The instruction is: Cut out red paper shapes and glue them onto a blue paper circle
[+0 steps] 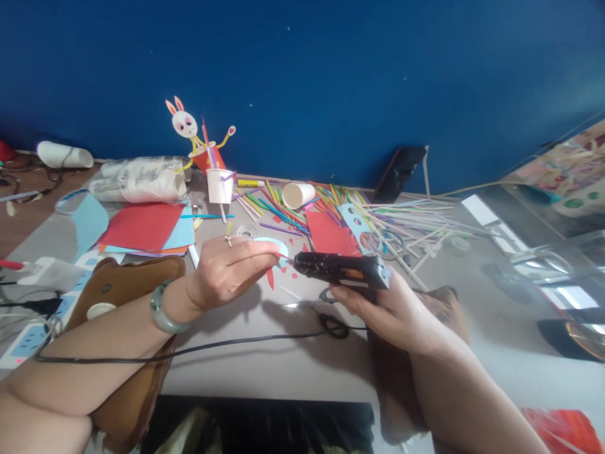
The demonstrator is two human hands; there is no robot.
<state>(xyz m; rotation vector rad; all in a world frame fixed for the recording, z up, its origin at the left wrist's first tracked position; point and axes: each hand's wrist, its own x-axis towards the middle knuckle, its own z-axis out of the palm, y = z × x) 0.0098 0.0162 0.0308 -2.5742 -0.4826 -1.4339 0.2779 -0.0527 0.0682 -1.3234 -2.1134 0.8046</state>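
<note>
In the middle, my left hand (pixel 224 274) pinches a small red paper piece (pixel 282 255) between thumb and fingers. My right hand (pixel 399 315) is wrapped around a black hot glue gun (pixel 338 268) that points left. Its nozzle tip meets or nearly meets the red piece; I cannot tell which. Behind my left fingertips is a light blue paper piece (pixel 278 244). Below the glue gun lie scissors (pixel 333 325), partly hidden by it. Red paper scraps (pixel 270 279) are scattered on the grey table (pixel 265 372) around my left fingertips.
A black cable (pixel 227 343) crosses the table under my left forearm. At the back stand a paper rabbit (pixel 184 124) and a white cup (pixel 220 187), near stacked cups (pixel 142 181) and colourful sticks (pixel 288 214). Power strips (pixel 28 343) lie left. Brown pads (pixel 127 287) lie beneath both forearms.
</note>
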